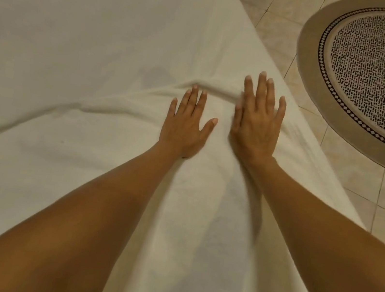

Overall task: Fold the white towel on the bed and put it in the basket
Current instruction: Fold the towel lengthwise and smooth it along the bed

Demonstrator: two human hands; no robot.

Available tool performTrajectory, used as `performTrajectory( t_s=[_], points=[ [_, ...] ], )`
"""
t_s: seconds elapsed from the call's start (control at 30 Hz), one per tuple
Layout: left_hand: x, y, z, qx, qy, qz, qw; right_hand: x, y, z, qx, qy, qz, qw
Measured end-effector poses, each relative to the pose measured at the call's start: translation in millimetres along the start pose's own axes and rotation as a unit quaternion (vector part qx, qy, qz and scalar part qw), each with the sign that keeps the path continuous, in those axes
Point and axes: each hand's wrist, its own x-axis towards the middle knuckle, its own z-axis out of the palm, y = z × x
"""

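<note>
Tan floor tiles (280,12) show at the top and right, and a round rug (382,73) with a brown edge and a black and white speckled middle lies on them. Next to the tiles is a big bed (66,23) with a pale sheet, and it fills most of the view.

A white towel (112,132) lies spread out on the bed, close to the bed's right edge. Its far edge is bunched up into a soft ridge just past the fingertips.

Both hands lie flat on the towel, palms down. The left hand (186,125) has straight fingers spread a little, and its thumb points toward the other hand. The right hand (258,121) is just beside it, a bit farther up, with long straight fingers close together. Neither hand grips anything; they only press on the cloth. Two bare arms reach in from the bottom of the view.
</note>
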Motion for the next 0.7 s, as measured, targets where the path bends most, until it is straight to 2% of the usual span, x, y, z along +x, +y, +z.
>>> performTrajectory(
  t_s=[0.13,0.23,0.4,0.57,0.7],
  points=[
    [1.8,0.4,0.0,0.000,-0.009,-0.002,1.000,-17.8,-1.5,10.7,0.014,-0.121,0.009,0.992],
    [5.6,0.3,-3.2,0.000,-0.053,-0.007,0.999,-13.0,3.8,16.9,0.009,-0.171,0.009,0.985],
    [10.0,-6.0,-25.5,0.012,-0.122,0.014,0.992,-1.6,4.1,7.2,0.003,-0.226,0.004,0.974],
    [-43.6,-30.0,-37.8,0.018,-0.083,-0.024,0.996,-36.0,-4.7,-17.5,0.007,-0.232,0.046,0.972],
    [-102.6,-33.4,-46.1,0.023,-0.100,-0.045,0.994,-89.3,-19.0,-36.8,0.009,-0.233,0.094,0.968]
  ],
)
